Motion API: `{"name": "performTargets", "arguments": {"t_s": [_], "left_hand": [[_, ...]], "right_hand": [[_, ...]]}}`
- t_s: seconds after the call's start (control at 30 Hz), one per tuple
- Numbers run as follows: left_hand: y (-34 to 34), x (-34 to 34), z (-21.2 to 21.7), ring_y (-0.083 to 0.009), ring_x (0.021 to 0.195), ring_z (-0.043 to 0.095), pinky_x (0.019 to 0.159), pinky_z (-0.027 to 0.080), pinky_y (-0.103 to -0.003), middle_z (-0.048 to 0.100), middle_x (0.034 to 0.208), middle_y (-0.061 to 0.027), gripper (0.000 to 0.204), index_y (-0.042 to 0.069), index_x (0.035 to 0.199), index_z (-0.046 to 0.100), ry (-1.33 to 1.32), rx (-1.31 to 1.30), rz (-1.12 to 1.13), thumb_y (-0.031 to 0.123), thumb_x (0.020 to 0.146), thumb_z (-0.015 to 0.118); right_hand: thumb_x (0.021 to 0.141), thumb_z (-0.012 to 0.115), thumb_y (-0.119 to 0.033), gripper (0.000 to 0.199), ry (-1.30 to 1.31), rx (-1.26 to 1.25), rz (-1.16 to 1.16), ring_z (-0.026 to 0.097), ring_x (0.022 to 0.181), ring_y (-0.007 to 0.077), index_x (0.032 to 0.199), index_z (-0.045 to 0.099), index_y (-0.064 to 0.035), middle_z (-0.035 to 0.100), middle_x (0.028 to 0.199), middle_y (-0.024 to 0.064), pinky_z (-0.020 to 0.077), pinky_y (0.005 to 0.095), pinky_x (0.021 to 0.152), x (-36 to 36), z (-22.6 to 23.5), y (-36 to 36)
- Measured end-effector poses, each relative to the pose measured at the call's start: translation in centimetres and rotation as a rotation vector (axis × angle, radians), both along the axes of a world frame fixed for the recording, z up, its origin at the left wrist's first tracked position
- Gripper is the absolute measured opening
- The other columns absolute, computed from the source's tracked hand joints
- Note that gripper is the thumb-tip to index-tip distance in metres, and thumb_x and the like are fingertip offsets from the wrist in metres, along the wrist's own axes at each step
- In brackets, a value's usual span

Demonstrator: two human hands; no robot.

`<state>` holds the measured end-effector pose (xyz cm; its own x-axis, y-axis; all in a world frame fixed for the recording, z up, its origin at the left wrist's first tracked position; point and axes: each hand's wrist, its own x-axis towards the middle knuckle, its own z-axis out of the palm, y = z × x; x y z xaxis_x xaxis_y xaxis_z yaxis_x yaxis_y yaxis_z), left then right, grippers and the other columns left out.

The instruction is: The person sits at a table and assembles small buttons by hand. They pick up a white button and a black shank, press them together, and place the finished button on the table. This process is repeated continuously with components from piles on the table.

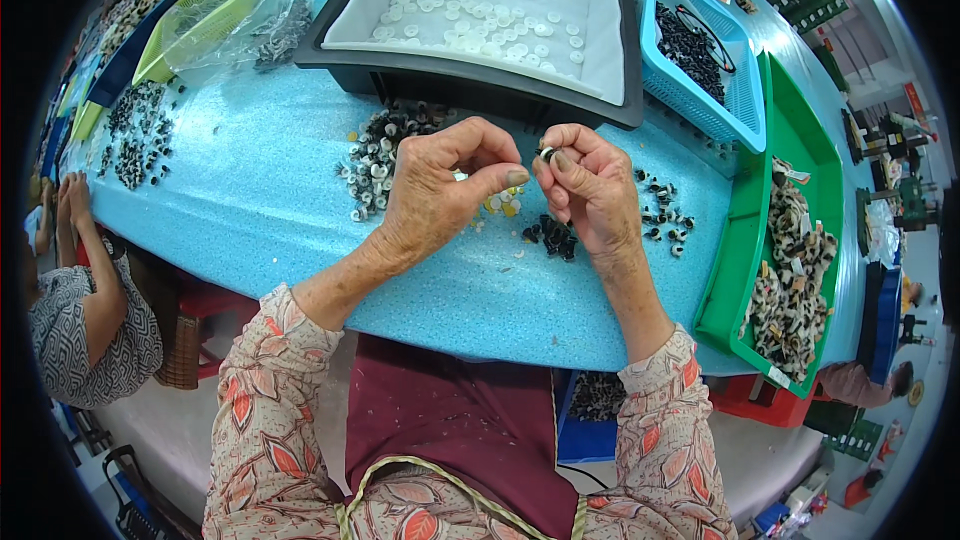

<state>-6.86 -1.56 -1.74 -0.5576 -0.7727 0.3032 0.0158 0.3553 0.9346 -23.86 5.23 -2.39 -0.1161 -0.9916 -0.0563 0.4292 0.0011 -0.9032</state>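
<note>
Between thumb and fingers of my right hand (598, 180) is a small round black-and-white piece (547, 154). My left hand (440, 180) is just left of it, thumb and forefinger bent close together in a pinch; anything between their tips is too small to make out. Beside and behind the left wrist lies a heap of black-and-white pieces (372, 162). Yellow and white bits (505, 202) lie on the table between the hands. Under the right hand is a little pile of black pieces (552, 238), and more black-and-white pieces (665, 210) are scattered to its right.
A black tray (480, 80) lined in white holds translucent discs (490, 35). At right stand a blue basket (745, 105) of black parts with glasses on top, and a green crate (720, 290) of spotted plush (795, 270). A co-worker (90, 320) sits at left.
</note>
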Motion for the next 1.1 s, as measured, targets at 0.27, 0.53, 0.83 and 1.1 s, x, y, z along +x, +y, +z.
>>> {"name": "performTargets", "arguments": {"t_s": [0.27,0.53,0.83,1.1], "left_hand": [[-0.8,0.3,-0.2,-0.0088,0.065,0.063,0.059,0.049,-0.023,0.066,0.072,-0.0023,0.011,0.004,0.084,0.064,-0.095,-0.318,0.135,0.003,0.076,0.071],[-1.0,0.5,-0.4,-0.0111,0.067,0.066,0.059,0.052,-0.025,0.066,0.073,-0.0037,0.009,0.004,0.082,0.063,-0.144,-0.431,0.102,0.002,0.076,0.070],[-1.2,0.4,-1.0,-0.0151,0.068,0.062,0.060,0.050,-0.028,0.065,0.075,-0.0053,0.011,0.004,0.079,0.065,-0.138,-0.602,0.065,0.000,0.071,0.072],[-1.9,0.4,-0.7,-0.0195,0.077,0.055,0.070,0.046,-0.033,0.059,0.072,-0.0031,0.016,0.006,0.076,0.066,-0.196,-0.640,-0.058,0.000,0.063,0.074]], "right_hand": [[0.084,0.061,-0.007,0.014,0.497,0.125,-0.076,0.050,0.049,0.0054,0.096,0.060,0.0014,0.062,0.068,0.0052,0.0395,0.0187,0.042,-1.6,2.9,1.5],[0.080,0.063,-0.003,0.015,1.162,0.270,-0.392,0.061,0.058,0.0122,0.094,0.064,0.0001,0.066,0.069,0.0095,0.0488,0.0269,0.052,-5.8,2.0,6.5],[0.073,0.068,-0.001,0.013,1.265,-0.034,-0.235,0.065,0.072,0.0266,0.086,0.067,-0.0020,0.065,0.081,0.0127,0.0505,0.0344,0.067,-2.7,-0.1,5.7],[0.076,0.065,0.001,0.015,1.479,-0.105,-0.160,0.062,0.074,0.0262,0.090,0.066,-0.0028,0.060,0.084,0.0119,0.0504,0.0341,0.067,-2.9,0.1,6.5]]}}
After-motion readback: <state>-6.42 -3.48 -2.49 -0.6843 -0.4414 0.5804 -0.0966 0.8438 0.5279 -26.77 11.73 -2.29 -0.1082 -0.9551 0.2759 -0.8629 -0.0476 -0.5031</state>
